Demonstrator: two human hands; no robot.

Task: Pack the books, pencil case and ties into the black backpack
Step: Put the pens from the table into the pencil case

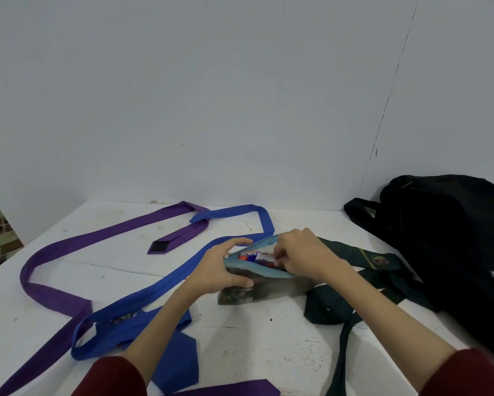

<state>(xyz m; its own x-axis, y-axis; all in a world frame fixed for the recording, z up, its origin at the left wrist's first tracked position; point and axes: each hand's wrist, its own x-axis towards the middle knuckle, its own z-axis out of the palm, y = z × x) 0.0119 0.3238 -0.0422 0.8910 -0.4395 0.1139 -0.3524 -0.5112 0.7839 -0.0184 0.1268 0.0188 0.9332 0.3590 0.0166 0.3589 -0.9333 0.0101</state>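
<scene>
In the head view, the pencil case [264,277] lies at the middle of the frame on the white surface [268,352]. It is a see-through grey pouch with a light blue zip edge, its mouth gaping, with red, orange and blue items showing inside. Three ties are spread out: a purple tie [69,244] sweeping across the left, a blue tie [160,287] looping through the centre, and a dark green tie [363,270] with a crest at centre right. One black backpack [445,247] slumps at the right edge. No books show. The left hand [226,267] grips the case's left end, thumb below and fingers over the top. The right hand [300,252], knuckles up, pinches at the open zip edge. Dark red sleeves [111,378] cover both forearms at the bottom.
</scene>
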